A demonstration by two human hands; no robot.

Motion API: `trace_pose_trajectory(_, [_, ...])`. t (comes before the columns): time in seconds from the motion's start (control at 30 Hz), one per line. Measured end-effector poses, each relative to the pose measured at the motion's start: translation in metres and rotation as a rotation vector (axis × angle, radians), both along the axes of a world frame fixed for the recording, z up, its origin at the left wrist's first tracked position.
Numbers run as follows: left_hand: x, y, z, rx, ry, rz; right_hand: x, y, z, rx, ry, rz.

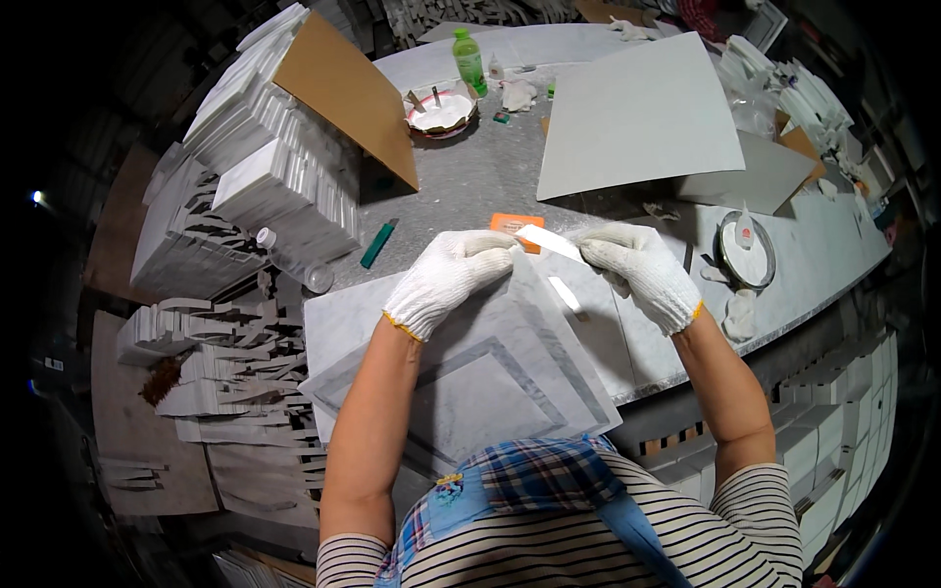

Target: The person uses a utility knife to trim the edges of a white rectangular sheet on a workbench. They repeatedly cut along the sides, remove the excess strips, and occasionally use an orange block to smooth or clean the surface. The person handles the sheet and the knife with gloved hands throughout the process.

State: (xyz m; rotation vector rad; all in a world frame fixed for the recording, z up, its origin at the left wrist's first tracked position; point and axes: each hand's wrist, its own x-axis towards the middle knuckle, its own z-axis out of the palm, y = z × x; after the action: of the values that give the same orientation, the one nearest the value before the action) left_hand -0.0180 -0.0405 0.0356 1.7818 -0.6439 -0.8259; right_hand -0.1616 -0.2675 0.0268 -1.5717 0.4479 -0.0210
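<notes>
Both my hands wear white knit gloves with yellow cuff edges. Between them is a thin white strip (549, 240). My left hand (451, 274) pinches near its left end, and my right hand (642, 269) grips its right end, with some fingertips hidden. Below the hands, close to my body, a white marble panel with a grey inlaid border (480, 392) lies tilted on other pale slabs. A second short white strip (567, 294) rests just under the right hand. Directly behind the held strip sits an orange object (517, 223), partly covered by the left fingers.
Stacked white tiles (294, 191) and a leaning brown board (348, 98) stand left. A clear bottle (294, 263) lies beside a green bar (379, 243). Farther back are a bowl (439, 116) and green bottle (470, 64). A large pale board (642, 118) and round tin (747, 260) are right.
</notes>
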Motion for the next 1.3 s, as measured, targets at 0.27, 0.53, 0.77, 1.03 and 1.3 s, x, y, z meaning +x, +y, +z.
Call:
trace_pose_trajectory(0.27, [0.001, 0.000, 0.003, 0.033, -0.050, -0.016, 0.001, 0.007, 0.013, -0.149, -0.033, 0.038])
trace_pose_trajectory(0.53, [0.000, 0.000, 0.007, 0.043, 0.049, 0.022, -0.004, 0.009, 0.015, -0.177, -0.079, 0.054])
trace_pose_trajectory(0.77, [0.001, -0.001, 0.006, 0.034, 0.041, 0.022, -0.004, 0.010, 0.008, -0.357, -0.193, 0.054])
trace_pose_trajectory(1.03, [-0.002, -0.002, 0.012, 0.080, 0.037, 0.035, -0.006, 0.016, 0.009, -0.518, -0.233, 0.018])
trace_pose_trajectory(1.3, [-0.002, -0.002, 0.011, 0.073, 0.061, 0.039, -0.008, 0.018, 0.012, -0.641, -0.266, 0.020])
